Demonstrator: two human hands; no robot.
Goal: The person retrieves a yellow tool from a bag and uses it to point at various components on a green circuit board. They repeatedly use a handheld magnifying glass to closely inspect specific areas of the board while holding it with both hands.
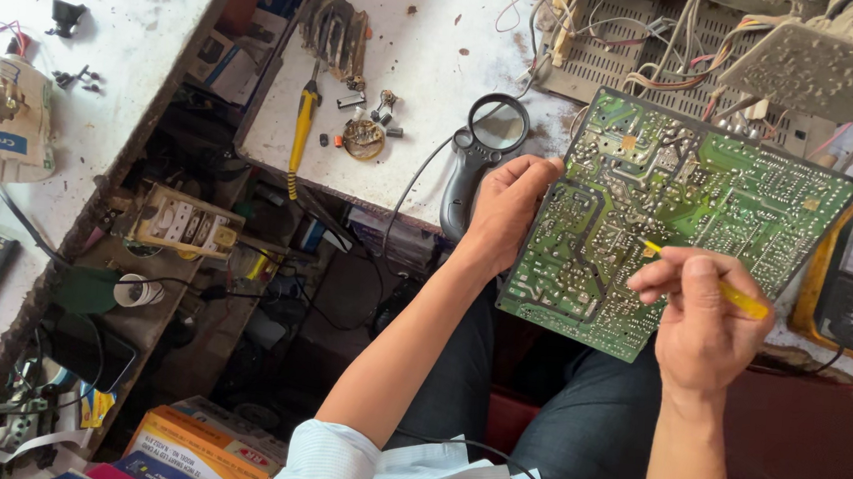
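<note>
Stained white workbench [429, 60], cluttered; magnifier [481, 153] at edge.

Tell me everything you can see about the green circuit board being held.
The green circuit board is a large, flat rectangle showing its solder side, with pale traces and many silvery solder points. It is tilted above the lap and bench edge. The left hand grips its left edge; the right hand touches a yellow probe to its surface. Wires run off its top edge.

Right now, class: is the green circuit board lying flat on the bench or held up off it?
Held up: the left hand grips the green circuit board by its edge, tilted above the lap.
</note>
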